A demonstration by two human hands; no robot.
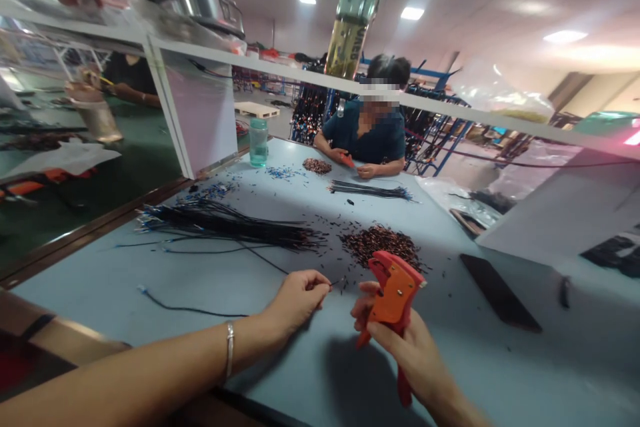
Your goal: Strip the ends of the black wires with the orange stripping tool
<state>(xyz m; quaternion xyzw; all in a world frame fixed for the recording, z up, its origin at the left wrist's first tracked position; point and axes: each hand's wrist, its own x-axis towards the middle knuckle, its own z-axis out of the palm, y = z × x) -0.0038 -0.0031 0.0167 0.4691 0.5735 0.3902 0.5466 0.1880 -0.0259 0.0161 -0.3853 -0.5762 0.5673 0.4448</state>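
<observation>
My left hand (300,300) pinches a thin black wire near its end, which points right, toward the tool. That wire's other part seems to trail left across the table, toward a blue connector (142,289). In my right hand (400,340) is an orange and red hand tool (397,290), held upright with its head up, apart from the wire. Just behind the tool lies a pile of small brown and black pieces (383,247). A thick bundle of black wires (230,223) with blue ends at the left lies beyond my left hand.
Across the pale blue table (200,280), a person in a dark top (375,133) holds a similar orange tool. A dark phone-like slab (500,292) lies at the right. Farther back are loose blue pieces (283,173), a green cup (259,142) and a smaller wire bundle (370,191).
</observation>
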